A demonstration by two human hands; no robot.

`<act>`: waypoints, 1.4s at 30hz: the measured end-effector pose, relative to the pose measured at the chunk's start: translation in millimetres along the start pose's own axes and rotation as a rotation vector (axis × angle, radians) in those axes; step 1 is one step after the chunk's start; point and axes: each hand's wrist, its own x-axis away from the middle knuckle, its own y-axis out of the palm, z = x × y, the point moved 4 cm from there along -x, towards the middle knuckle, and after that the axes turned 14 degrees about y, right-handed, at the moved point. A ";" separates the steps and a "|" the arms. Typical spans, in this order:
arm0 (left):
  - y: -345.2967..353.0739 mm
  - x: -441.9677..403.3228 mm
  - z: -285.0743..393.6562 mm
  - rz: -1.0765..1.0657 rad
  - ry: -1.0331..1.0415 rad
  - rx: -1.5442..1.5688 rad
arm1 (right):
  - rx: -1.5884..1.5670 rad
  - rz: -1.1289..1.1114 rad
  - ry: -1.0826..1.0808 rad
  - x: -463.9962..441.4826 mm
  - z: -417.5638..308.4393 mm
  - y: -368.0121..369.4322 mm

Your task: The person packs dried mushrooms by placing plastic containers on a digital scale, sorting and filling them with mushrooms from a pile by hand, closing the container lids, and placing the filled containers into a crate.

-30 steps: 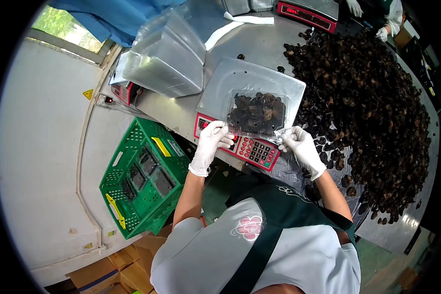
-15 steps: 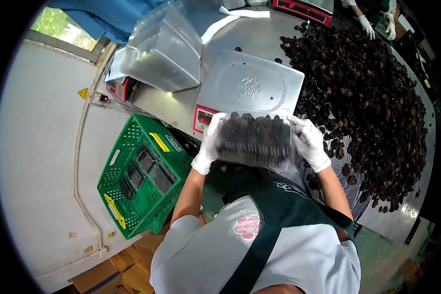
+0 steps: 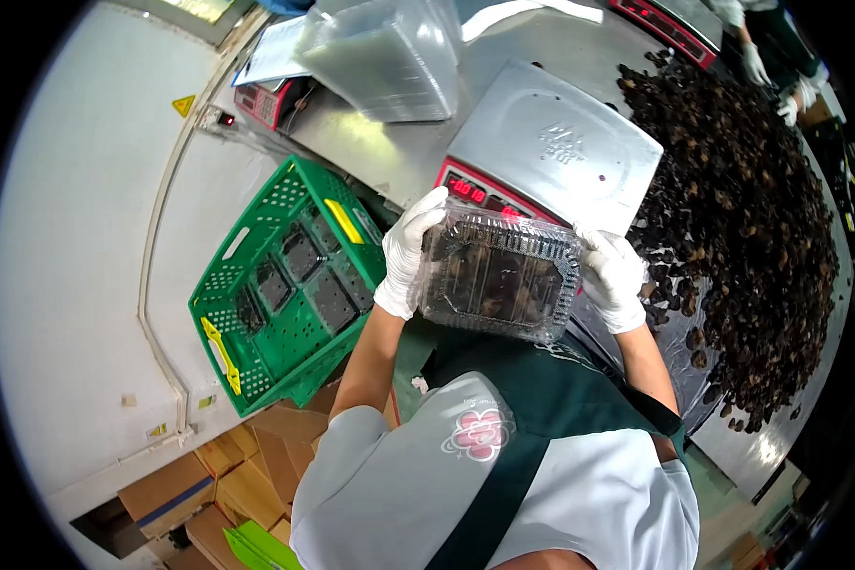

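Observation:
A clear plastic clamshell box [image 3: 499,275] filled with dark, wrinkled, mushroom-like pieces is held between my two gloved hands, in front of my apron. The lid side faces up and looks closed. My left hand [image 3: 410,252] grips the box's left end, thumb and fingers bent around the edge. At the opposite end, my right hand [image 3: 613,275] has its fingers curled on the side and corner. Just beyond the box sits a scale [image 3: 556,142] with a bare metal plate and a lit red display, partly covered by the box and my hands.
A green crate [image 3: 299,385] with several filled boxes stands at left. Nested clear trays [image 3: 380,66] are on the metal table [image 3: 351,147]. A large heap of dark pieces [image 3: 750,237] spreads at right. Another person's gloved hand [image 3: 755,65] is by the heap's far end.
The box has tipped so its lid side faces me, and both hands have kept hold of its ends. The camera view has shifted, bringing the scale's display into sight.

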 end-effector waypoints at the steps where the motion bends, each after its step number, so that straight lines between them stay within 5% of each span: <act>1: -8.1 5.0 -0.8 0.008 -0.010 -0.014 | -0.004 0.016 0.018 -1.8 -3.7 6.6; 7: -53.9 27.5 -3.1 0.074 -0.079 -0.037 | -0.060 -0.138 0.099 -6.7 -19.5 58.4; 9: -66.1 29.3 -1.3 0.064 -0.045 -0.073 | -0.103 0.015 -0.032 -21.1 -42.6 53.8; 11: -71.5 39.7 -5.9 0.093 -0.268 0.115 | -0.212 0.003 0.017 -24.4 -49.1 68.3; 13: -70.2 38.9 -8.4 0.474 -0.694 0.612 | -0.278 -0.104 0.163 -19.2 -53.1 87.5; 15: -69.3 35.1 5.7 0.579 -0.810 1.037 | -0.441 -0.301 0.324 -6.2 -53.9 111.4; 18: -65.3 70.4 -6.7 0.409 -0.674 1.054 | -0.710 -0.654 0.668 6.2 -72.9 136.4; 20: -59.2 110.9 -31.6 0.415 -0.572 0.925 | -1.403 -0.747 1.094 15.0 -82.5 160.4; 21: -65.6 115.8 -33.9 0.434 -0.530 0.821 | -0.884 -0.769 0.683 6.2 -93.8 160.1; 23: -100.6 109.6 -27.2 0.653 -0.672 0.748 | -0.313 -0.738 0.297 14.7 -105.3 169.2; 25: -143.0 113.9 -30.1 0.999 -0.859 1.079 | -0.406 -0.788 0.339 6.2 -117.6 171.3; 31: -321.7 275.3 -69.0 0.799 -1.218 0.283 | -0.379 -0.806 0.469 0.9 -111.3 175.2; 35: -367.2 420.6 -83.9 0.613 -1.776 0.182 | -0.368 -0.788 0.502 11.8 -104.3 181.2; 37: -343.8 380.2 -58.0 0.116 -1.972 -0.280 | -0.333 -0.816 0.547 17.2 -103.5 182.5; 39: -333.3 410.2 -88.9 -0.502 -2.048 -0.384 | -0.285 -0.803 0.526 15.9 -108.0 180.3; 40: -328.6 395.4 -90.7 -0.515 -2.136 -0.505 | -0.263 -0.793 0.537 16.1 -108.6 178.6; 42: -326.1 359.3 -106.6 -0.267 -1.960 -0.837 | -0.238 -0.752 0.537 17.5 -105.3 172.6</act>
